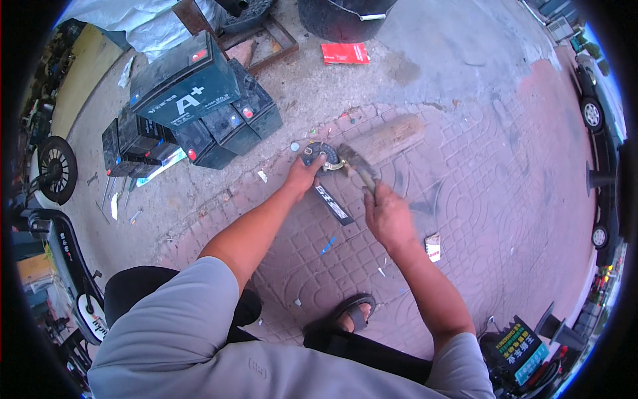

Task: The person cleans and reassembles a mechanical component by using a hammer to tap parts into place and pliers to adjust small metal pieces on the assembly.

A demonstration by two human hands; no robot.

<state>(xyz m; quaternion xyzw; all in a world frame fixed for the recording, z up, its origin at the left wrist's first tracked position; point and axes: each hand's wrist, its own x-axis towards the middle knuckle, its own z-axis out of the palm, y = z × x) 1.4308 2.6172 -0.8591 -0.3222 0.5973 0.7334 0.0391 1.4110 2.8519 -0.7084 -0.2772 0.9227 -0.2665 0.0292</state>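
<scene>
Okay, lots of lettering here: bold white marks cover the side of the big dark teal box-shaped battery (186,100) on top of the stack, white characters run along the flat black strip (333,204) on the paving, and there's print on the bright red rectangular card (345,53) too. The white-and-red printed packet (432,247) on the ground is too small to read.

The round dark part with a brassy curved edge (312,153) sits right at the left hand (304,177), thumb on top and fingers curled in around its side. It's just off the near end of the weathered wooden block (389,137). The right hand (387,211) is wrapped tight around the handle of a dark-headed hammer-like tool (357,161). The head's blurry, right beside the part; can't tell if they touch.
</scene>
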